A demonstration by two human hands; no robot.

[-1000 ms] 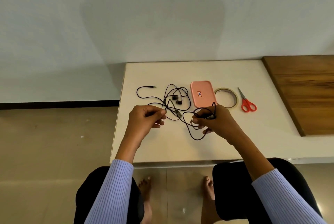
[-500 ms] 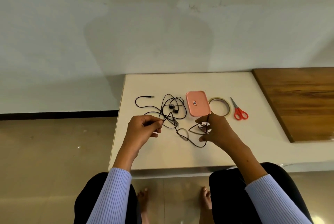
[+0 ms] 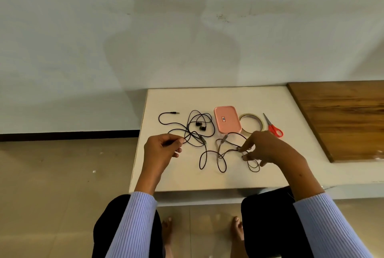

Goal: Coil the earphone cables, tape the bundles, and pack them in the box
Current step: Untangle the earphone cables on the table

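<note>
A black earphone cable lies in loose loops on the white table, its two earbuds near the back and its jack plug at the far left. My left hand pinches a stretch of this cable at the left. My right hand pinches another part near small loops at the right, just above the table. A closed pink box stands behind the cable. A roll of tape lies to the right of the box.
Red-handled scissors lie right of the tape. A brown wooden board covers the table's right part. The table's front edge is near my knees, with tiled floor to the left.
My right hand has moved to the right and let the gathered loops spread out on the table. The left hand keeps its pinch. The camera has tilted upward.
</note>
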